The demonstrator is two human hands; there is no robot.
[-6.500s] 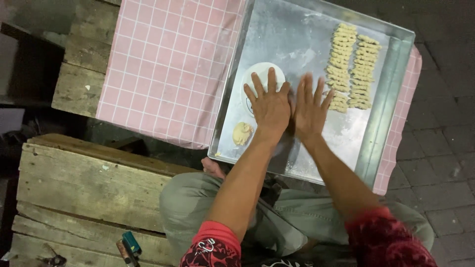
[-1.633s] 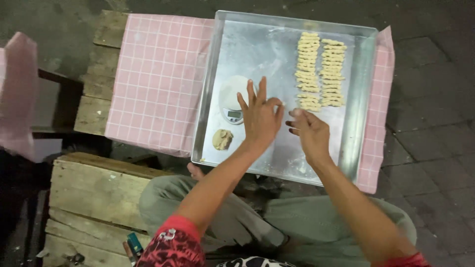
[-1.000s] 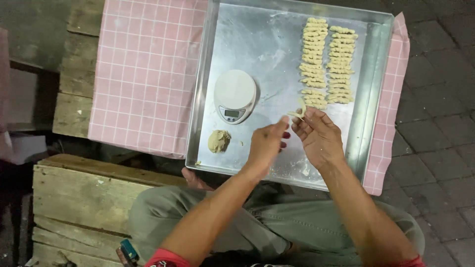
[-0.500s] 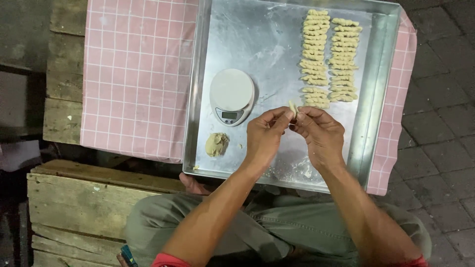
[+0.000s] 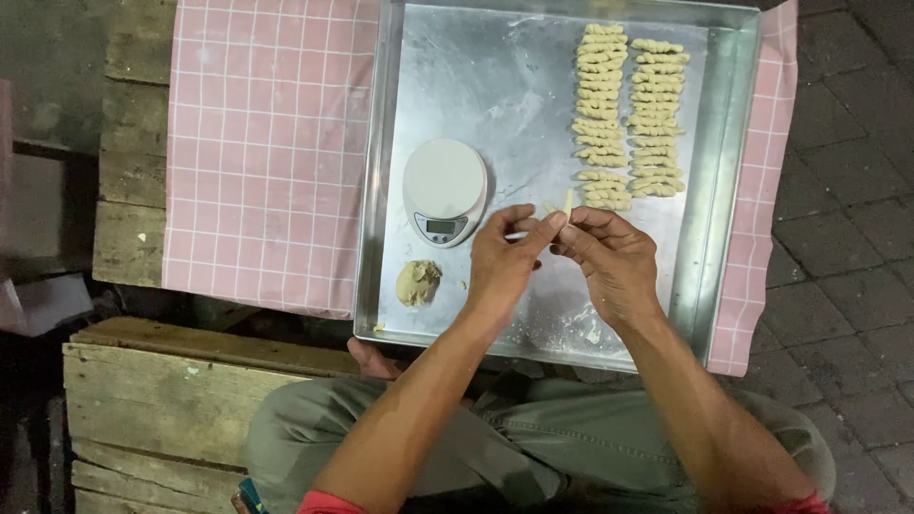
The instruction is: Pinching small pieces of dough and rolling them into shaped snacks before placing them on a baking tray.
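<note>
Both hands have come together since the earlier frames, when they lay flat with fingers spread on the tray floor; now they are raised just above it and pinch one small pale strip of dough [image 5: 567,204] between them. From its near-left side the left hand [image 5: 503,262] closes thumb and forefinger on the strip, and from the right the right hand [image 5: 609,259] closes its fingertips on the same piece, so that the strip stands almost upright between the two. They work over the large rectangular shiny metal tray [image 5: 725,190], whose floor is dusted with flour. Just beyond the hands lie two neat columns of small twisted dough pieces [image 5: 626,114], side by side and running away from the person. Left of the hands sits a round white digital kitchen scale [image 5: 444,190], and near its front a small rough lump of beige dough [image 5: 418,283] rests on the tray. Under the tray spreads a pink checked cloth [image 5: 262,152] over a weathered wooden plank table [image 5: 129,143].
</note>
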